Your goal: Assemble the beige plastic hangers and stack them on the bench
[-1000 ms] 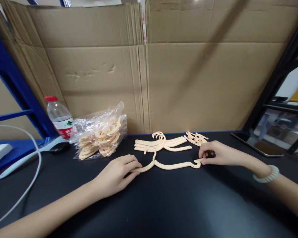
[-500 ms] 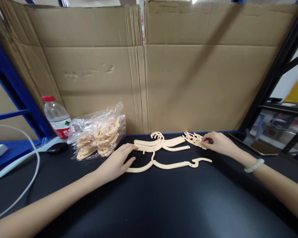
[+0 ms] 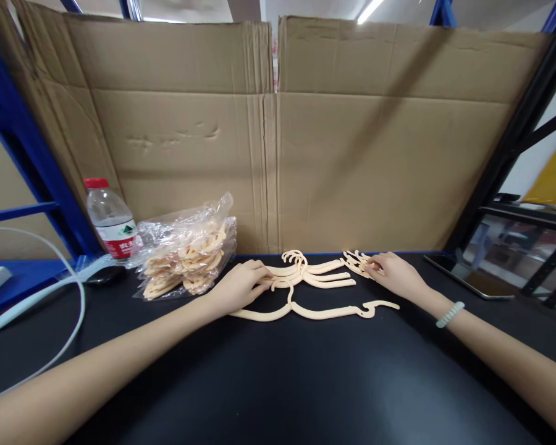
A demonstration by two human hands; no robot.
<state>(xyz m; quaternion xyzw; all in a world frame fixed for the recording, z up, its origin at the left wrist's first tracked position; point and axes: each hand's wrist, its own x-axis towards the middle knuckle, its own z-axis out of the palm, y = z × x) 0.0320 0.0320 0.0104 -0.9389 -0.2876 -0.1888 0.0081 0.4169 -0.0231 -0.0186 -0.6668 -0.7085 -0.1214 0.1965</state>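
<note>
While pinching with the left hand (image 3: 241, 285), between thumb and bent fingers, the left end of one of the overlapped cream, curved, plastic-looking hangers (image 3: 328, 279), reaches with the right hand (image 3: 395, 272), narrowed at the fingertips, into the pile of small, cream, hook-shaped pieces (image 3: 354, 262); cannot tell whether gripping any. Just in front of the stack, on the matte black tabletop (image 3: 282, 383), shows a separate cream, two-armed hanger with a round hook (image 3: 327, 313), lying flat, touching or joined at its right end to a wavy cream S-shaped piece (image 3: 383, 305). Looks light, stiff and smooth, perhaps a little slippery; probably best held mid-arm, sparing the thin hook and central joint. Farther left, shows a crinkled clear plastic bag (image 3: 201, 213) of similar cream pieces, then a clear red-capped bottle (image 3: 115, 232).
</note>
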